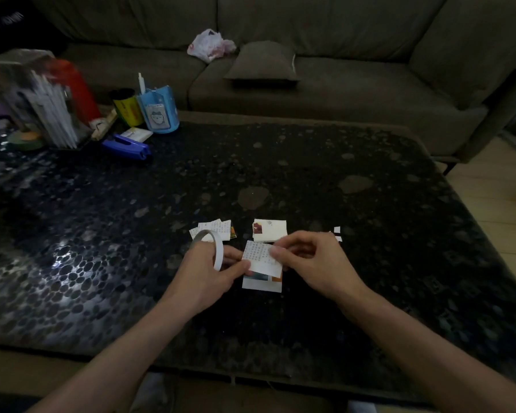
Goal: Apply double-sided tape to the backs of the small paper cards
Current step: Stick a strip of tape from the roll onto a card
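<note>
A small paper card (261,257) with printed text is held above the dark table between both hands. My left hand (210,271) pinches the card's left edge, and a white ring of double-sided tape (218,250) hangs around its fingers. My right hand (313,260) pinches the card's upper right corner with thumb and forefinger. Under the held card lies another card (261,284) with a coloured picture. A stack of cards (270,230) lies just beyond the hands. A second pile of text-side cards (218,228) lies beyond the left hand.
Small white paper scraps (337,232) lie right of the stack. At the table's far left stand a blue pen holder (160,110), a yellow can (128,107), a blue stapler (127,146) and a clear container of white sticks (46,99). A sofa (340,70) runs behind the stone-patterned table (370,234).
</note>
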Demonstrator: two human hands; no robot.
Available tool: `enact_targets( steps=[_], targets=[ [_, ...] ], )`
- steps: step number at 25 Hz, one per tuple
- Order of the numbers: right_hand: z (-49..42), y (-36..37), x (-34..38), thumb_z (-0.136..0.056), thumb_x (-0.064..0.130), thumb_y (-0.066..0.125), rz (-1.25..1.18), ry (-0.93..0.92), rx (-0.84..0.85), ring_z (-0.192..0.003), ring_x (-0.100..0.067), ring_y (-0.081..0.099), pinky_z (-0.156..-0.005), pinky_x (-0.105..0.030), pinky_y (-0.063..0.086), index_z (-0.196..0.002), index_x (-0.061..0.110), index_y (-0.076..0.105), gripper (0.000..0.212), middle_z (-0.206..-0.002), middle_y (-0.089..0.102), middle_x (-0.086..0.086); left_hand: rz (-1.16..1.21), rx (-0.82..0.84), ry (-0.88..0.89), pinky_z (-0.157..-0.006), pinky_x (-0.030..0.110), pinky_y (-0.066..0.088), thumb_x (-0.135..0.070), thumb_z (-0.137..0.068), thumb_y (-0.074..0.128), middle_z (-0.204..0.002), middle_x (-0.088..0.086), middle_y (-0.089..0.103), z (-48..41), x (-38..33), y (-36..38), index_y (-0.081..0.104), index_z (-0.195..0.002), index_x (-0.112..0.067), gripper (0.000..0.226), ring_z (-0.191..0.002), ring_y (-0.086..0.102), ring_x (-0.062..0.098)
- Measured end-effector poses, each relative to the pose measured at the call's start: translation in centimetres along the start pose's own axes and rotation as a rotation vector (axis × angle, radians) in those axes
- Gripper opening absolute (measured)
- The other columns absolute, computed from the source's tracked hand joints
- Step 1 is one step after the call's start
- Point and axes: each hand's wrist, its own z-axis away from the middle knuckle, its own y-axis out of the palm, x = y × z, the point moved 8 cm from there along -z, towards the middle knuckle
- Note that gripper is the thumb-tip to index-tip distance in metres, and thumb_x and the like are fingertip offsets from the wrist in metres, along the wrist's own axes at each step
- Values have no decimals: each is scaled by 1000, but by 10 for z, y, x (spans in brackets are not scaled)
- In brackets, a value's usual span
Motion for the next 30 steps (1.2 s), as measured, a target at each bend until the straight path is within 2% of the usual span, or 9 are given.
enact_targets(
  steps=[3, 6, 8, 10, 12, 15, 17, 24, 30],
  targets=[
    [0, 1, -7, -91, 32, 79, -54, 72, -2, -80, 7, 71, -62, -9, 54, -91, 35, 78, 3, -87, 76, 19, 46, -5, -22, -50, 15, 47, -17, -94, 75, -74, -12, 77, 0, 4, 0, 79, -107, -20, 13, -45, 60, 7],
    [-4, -4, -13, -94, 30, 75, 6, 134, -35, -82, 3, 71, -64, -15, 53, -92, 38, 75, 8, -92, 75, 15, 47, -20, -9, -53, 20, 52, -15, -95, 73, -84, -16, 79, -1, 4, -6, 76, -117, -19, 22, -47, 61, 9],
    [-5, -4, -16, -94, 29, 75, 53, 173, -21, -86, -1, 71, -69, -16, 52, -96, 35, 75, 6, -97, 74, 14, -58, -81, 8, -67, 26, 59, -18, -95, 74, -88, -18, 78, -1, 4, -19, 78, -115, -24, 22, -62, 66, 2],
    [-4, 0, -18, -94, 29, 76, 79, 186, 17, -88, -2, 71, -71, -16, 52, -97, 33, 76, 5, -97, 75, 13, -292, -105, 58, -83, 29, 59, -24, -95, 74, -97, -21, 76, 1, 3, -27, 78, -110, -34, 19, -85, 68, -2],
    [-3, 4, -17, -92, 28, 78, 91, 183, 52, -88, -2, 71, -71, -15, 52, -98, 33, 75, 7, -95, 76, 12, -471, -89, 140, -83, 28, 58, -28, -94, 74, -109, -21, 73, 5, -1, -28, 74, -109, -42, 21, -96, 67, 0],
    [-4, 8, -16, -92, 27, 79, 121, 182, 89, -90, 0, 72, -75, -18, 55, -97, 35, 73, 11, -94, 76, 11, -643, -4, 226, -84, 31, 57, -39, -95, 71, -136, -16, 59, 10, 3, -20, 56, -141, -49, 50, -113, 64, 10],
    [-5, 11, -14, -91, 28, 79, 155, 176, 106, -91, 2, 71, -75, -17, 53, -95, 36, 72, 11, -95, 76, 12, -713, 54, 253, -84, 31, 56, -47, -96, 66, -145, -14, 49, 13, 9, -17, 45, -149, -55, 57, -115, 63, 12],
    [-4, 14, -10, -93, 28, 78, 201, 184, 125, -93, 1, 68, -71, -14, 47, -95, 37, 69, 13, -98, 73, 13, -696, 149, 301, -89, 31, 56, -49, -101, 57, -146, -13, 44, 21, 11, -9, 43, -146, -59, 48, -112, 61, 8],
    [-3, 15, -8, -92, 28, 78, 225, 171, 113, -97, -2, 68, -94, -31, 58, -95, 36, 70, 12, -100, 73, 12, -741, 157, 360, -89, 33, 55, -47, -104, 53, -137, -10, 46, 22, 6, -6, 45, -145, -59, 44, -111, 61, 10]
  ],
)
